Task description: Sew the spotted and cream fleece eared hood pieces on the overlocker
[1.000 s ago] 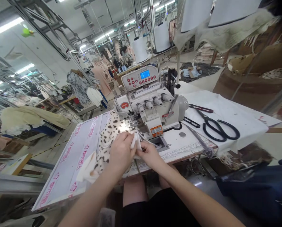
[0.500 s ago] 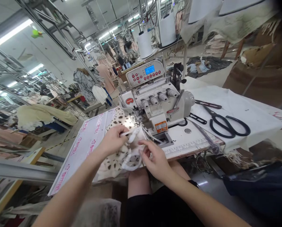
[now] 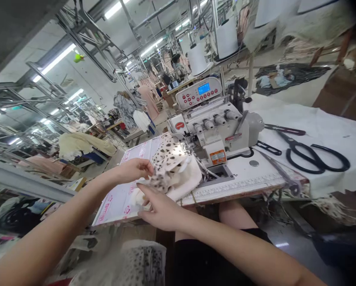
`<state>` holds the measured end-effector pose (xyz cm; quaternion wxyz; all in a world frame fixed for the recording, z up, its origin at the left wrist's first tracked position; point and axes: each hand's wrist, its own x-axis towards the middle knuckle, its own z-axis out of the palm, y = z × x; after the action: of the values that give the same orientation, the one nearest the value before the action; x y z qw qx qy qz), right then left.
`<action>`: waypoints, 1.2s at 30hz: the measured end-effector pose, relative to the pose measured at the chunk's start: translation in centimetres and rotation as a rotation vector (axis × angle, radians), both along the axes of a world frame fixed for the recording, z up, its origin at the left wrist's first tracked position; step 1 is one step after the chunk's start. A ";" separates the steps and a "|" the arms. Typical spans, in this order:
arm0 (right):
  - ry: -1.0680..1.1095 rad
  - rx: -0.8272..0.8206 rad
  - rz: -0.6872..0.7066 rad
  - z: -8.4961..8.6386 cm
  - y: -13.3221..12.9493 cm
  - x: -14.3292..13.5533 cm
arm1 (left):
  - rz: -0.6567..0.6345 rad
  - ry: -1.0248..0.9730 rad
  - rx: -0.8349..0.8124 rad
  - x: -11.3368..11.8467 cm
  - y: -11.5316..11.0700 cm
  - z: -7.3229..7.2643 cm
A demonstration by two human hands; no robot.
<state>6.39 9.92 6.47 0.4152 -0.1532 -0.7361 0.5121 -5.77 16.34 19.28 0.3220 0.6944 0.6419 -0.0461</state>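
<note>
White fabric with dark spots [image 3: 169,155] lies bunched on the machine table, one end beneath the presser foot of an overlock sewing machine [image 3: 216,131]. My left hand [image 3: 134,170] is at the left side of the bunch, its bent fingers closed on an edge of the spotted fabric. Just below and to the right, my right hand [image 3: 160,208] reaches across the near side with thumb and fingers apart, against the gathered cloth. A plain white layer [image 3: 192,174] spreads to the right of the spotted folds. Motion blurs the folds between my hands.
Black-handled scissors [image 3: 306,153] and dark thread snips [image 3: 269,148] lie on white cloth right of the machine. A ruler strip [image 3: 240,188] runs along the table's front edge. White thread cones [image 3: 197,59] stand behind. Spotted fabric [image 3: 145,262] is piled below the table.
Both hands have moved left and away from the needle area, and the bunched fabric has shifted with them. My right hand has opened more. The view has swung left.
</note>
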 end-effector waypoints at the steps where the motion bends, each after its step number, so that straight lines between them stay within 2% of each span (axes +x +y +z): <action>1: 0.006 0.010 0.011 -0.3 -0.1 -0.2 | 0.012 -0.025 -0.051 -0.7 0.0 0.0; 3: 0.025 0.015 0.008 -1.3 -0.2 -0.3 | 0.022 -0.094 -0.061 -2.1 0.2 -0.5; 6: 0.044 -0.006 -0.016 -2.9 0.1 0.7 | 0.016 -0.206 0.024 -3.6 -0.1 -2.1; 9: 0.012 0.009 -0.169 -3.8 1.1 3.3 | -0.023 -0.377 -0.008 -4.1 -1.5 -4.4; 12: -0.090 0.169 -0.408 -4.0 2.1 6.6 | -0.015 -0.496 0.076 -3.6 -3.9 -7.1; 14: -0.197 0.340 -0.485 -4.1 2.5 8.1 | 0.006 -0.525 0.178 -2.8 -5.5 -8.9; 16: -0.291 0.480 -0.504 -4.4 2.7 8.7 | -0.003 -0.531 0.286 -2.0 -6.7 -10.8; 18: -0.303 0.523 -0.485 -4.8 2.8 8.6 | -0.021 -0.539 0.419 -1.1 -7.4 -12.3; 21: -0.199 0.362 -0.407 -5.1 2.8 7.7 | -0.029 -0.555 0.564 -0.1 -7.6 -13.6; 23: -0.089 0.144 -0.340 -4.7 2.7 7.2 | -0.054 -0.555 0.562 0.1 -7.6 -13.5; 25: 0.008 -0.050 -0.263 -3.7 2.4 6.9 | -0.099 -0.562 0.530 -0.2 -7.6 -12.8; 28: 0.043 -0.146 -0.195 -1.5 2.2 6.8 | -0.112 -0.607 0.489 -0.9 -7.7 -11.1; 31: -0.024 0.000 -0.274 0.8 2.6 7.2 | -0.040 -0.681 0.429 -2.0 -7.4 -9.2; 34: -0.161 0.378 -0.477 2.4 4.3 7.9 | 0.034 -0.761 0.446 -3.3 -6.3 -7.0; 36: -0.289 0.561 -0.584 3.1 5.8 8.4 | 0.064 -0.798 0.468 -4.2 -5.1 -5.4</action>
<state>14.78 15.74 9.54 0.4611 -0.3064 -0.8232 0.1263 -10.00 11.26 13.88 0.3797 0.6916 0.4821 0.3811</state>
